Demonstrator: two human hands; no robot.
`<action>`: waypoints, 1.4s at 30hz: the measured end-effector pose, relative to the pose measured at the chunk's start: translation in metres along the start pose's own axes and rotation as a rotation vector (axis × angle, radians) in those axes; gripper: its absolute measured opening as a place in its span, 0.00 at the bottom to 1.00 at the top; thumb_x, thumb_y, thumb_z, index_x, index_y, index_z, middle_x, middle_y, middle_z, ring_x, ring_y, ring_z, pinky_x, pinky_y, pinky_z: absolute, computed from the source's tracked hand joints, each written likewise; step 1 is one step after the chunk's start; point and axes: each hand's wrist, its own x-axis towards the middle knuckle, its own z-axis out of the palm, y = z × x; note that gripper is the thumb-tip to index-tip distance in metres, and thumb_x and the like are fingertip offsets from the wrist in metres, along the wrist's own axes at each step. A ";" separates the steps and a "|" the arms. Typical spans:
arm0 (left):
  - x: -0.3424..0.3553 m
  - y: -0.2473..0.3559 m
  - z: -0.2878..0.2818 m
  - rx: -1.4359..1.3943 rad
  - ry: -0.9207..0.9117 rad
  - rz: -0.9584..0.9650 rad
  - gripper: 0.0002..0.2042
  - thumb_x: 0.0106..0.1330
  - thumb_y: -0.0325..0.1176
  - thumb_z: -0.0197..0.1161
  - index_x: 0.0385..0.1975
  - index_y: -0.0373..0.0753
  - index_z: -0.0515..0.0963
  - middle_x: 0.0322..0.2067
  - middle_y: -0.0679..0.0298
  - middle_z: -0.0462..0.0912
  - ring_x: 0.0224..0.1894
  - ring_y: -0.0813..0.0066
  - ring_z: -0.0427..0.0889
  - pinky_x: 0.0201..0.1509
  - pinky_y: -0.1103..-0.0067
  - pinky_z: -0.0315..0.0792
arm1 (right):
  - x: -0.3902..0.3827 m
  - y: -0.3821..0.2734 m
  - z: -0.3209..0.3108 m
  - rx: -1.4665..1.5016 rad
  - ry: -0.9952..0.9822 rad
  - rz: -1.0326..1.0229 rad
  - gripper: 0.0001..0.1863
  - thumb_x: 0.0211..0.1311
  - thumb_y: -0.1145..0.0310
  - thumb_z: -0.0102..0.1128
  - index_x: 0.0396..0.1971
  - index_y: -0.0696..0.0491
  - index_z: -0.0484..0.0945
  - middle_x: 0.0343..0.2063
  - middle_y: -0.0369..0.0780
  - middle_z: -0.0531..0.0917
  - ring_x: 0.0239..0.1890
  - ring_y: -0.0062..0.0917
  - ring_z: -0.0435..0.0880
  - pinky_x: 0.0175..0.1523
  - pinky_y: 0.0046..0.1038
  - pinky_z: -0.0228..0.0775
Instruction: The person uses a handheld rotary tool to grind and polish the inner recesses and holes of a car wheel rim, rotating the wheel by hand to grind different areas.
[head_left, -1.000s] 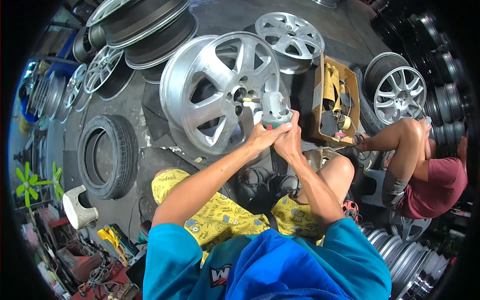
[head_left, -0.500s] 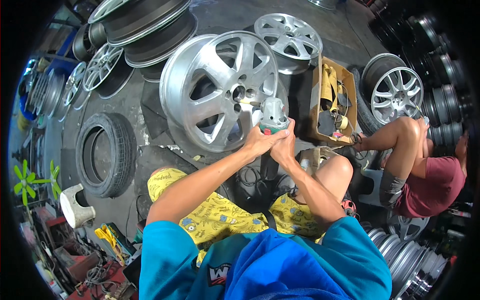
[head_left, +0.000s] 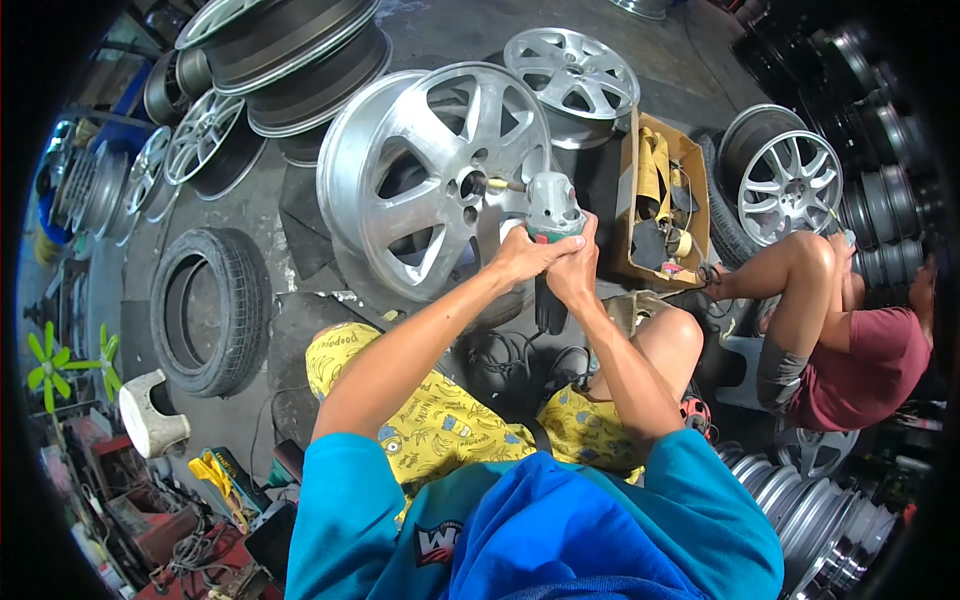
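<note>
A large silver alloy wheel (head_left: 420, 220) stands upright in front of me. My left hand (head_left: 525, 255) and my right hand (head_left: 575, 265) grip a power tool (head_left: 550, 200) with a grey head, green body, red switch and dark handle hanging below. My left thumb lies across toward my right hand. The tool's thin attachment (head_left: 505, 185), with a pale yellow part, points at the wheel's centre hole; contact is hard to make out. A cardboard box (head_left: 625, 210) of yellow and dark items stands beside the wheel on the right.
Stacked rims (head_left: 290, 70) stand behind, another wheel (head_left: 570, 70) beside them. A tyre (head_left: 210, 310), green fan (head_left: 50, 365) and white stool (head_left: 150, 415) are on my left. A co-worker (head_left: 860, 360) in maroon sits at my right by a wheel (head_left: 785, 185). More rims (head_left: 820, 510) lie lower right.
The tool and both my hands have shifted a little upward and slightly rightward relative to the wheel. The view has drifted slightly. The grip stays on the tool.
</note>
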 end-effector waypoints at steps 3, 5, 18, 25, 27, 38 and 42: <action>-0.014 -0.004 0.006 -0.008 -0.006 -0.018 0.32 0.54 0.53 0.79 0.51 0.33 0.81 0.46 0.60 0.87 0.49 0.74 0.84 0.55 0.75 0.76 | -0.014 0.007 -0.001 0.012 -0.023 0.028 0.36 0.51 0.72 0.73 0.56 0.59 0.61 0.39 0.53 0.86 0.43 0.42 0.89 0.49 0.37 0.78; -0.023 -0.005 0.008 0.005 0.034 -0.003 0.34 0.54 0.54 0.79 0.52 0.33 0.81 0.46 0.59 0.87 0.49 0.73 0.84 0.56 0.74 0.76 | -0.021 0.015 0.001 0.010 -0.034 0.036 0.38 0.48 0.72 0.74 0.57 0.60 0.61 0.41 0.53 0.85 0.45 0.41 0.87 0.50 0.38 0.78; -0.017 0.018 0.004 -0.009 -0.023 -0.012 0.31 0.56 0.54 0.78 0.49 0.33 0.83 0.43 0.61 0.87 0.45 0.75 0.85 0.52 0.76 0.77 | -0.005 -0.006 -0.005 -0.004 0.005 0.091 0.33 0.52 0.71 0.72 0.55 0.58 0.62 0.40 0.54 0.86 0.43 0.43 0.88 0.49 0.38 0.78; -0.024 0.002 0.010 -0.097 -0.048 0.005 0.32 0.57 0.52 0.77 0.53 0.33 0.80 0.48 0.60 0.86 0.50 0.74 0.84 0.57 0.75 0.76 | -0.019 -0.004 -0.009 -0.015 -0.029 0.040 0.32 0.54 0.72 0.70 0.55 0.58 0.62 0.40 0.54 0.86 0.44 0.43 0.89 0.50 0.38 0.78; -0.026 0.008 0.008 -0.095 -0.061 -0.012 0.32 0.57 0.52 0.77 0.54 0.34 0.80 0.48 0.61 0.86 0.50 0.75 0.84 0.57 0.75 0.76 | -0.017 -0.004 -0.009 0.003 -0.038 0.027 0.30 0.54 0.73 0.69 0.54 0.58 0.62 0.40 0.54 0.86 0.44 0.43 0.89 0.50 0.38 0.79; -0.027 -0.002 0.009 -0.110 -0.030 -0.021 0.32 0.57 0.51 0.77 0.54 0.33 0.79 0.49 0.61 0.86 0.50 0.75 0.84 0.56 0.76 0.76 | -0.020 0.001 -0.007 -0.043 -0.058 -0.006 0.30 0.54 0.74 0.69 0.54 0.59 0.62 0.40 0.53 0.86 0.43 0.41 0.88 0.49 0.38 0.78; -0.029 0.009 0.006 -0.088 -0.052 -0.049 0.31 0.58 0.49 0.77 0.54 0.33 0.79 0.49 0.60 0.86 0.50 0.74 0.84 0.57 0.75 0.76 | -0.018 -0.007 -0.007 -0.028 -0.039 0.028 0.30 0.55 0.73 0.69 0.54 0.60 0.61 0.39 0.54 0.86 0.44 0.44 0.89 0.49 0.39 0.79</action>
